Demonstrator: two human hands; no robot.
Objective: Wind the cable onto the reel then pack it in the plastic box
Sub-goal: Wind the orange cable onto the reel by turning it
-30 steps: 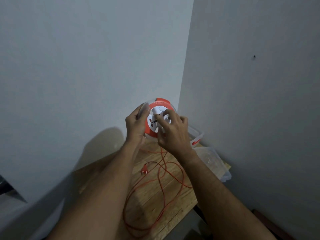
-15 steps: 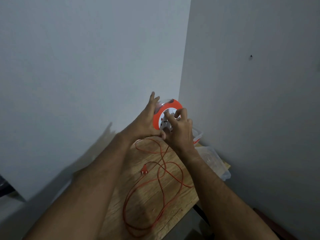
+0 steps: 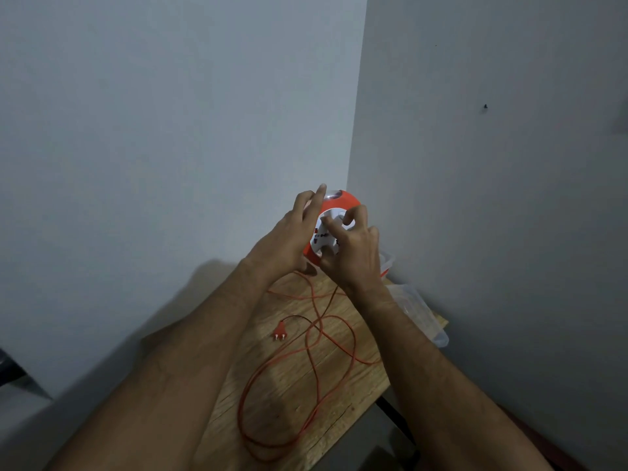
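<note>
Overhead, both hands on reel (image 3: pixel 334 212); cable (image 3: pixel 307 365) loose on table (image 3: pixel 339 419).

Both bare forearms reach forward, the left hand (image 3: pixel 289 237) with fingers spread and nearly straight, the right hand (image 3: pixel 353 248) raised beside it with fingers curled inward.

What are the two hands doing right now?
Left hand: open, straight fingers steadying the reel.
Right hand: fingers curled on the reel's white face.
</note>
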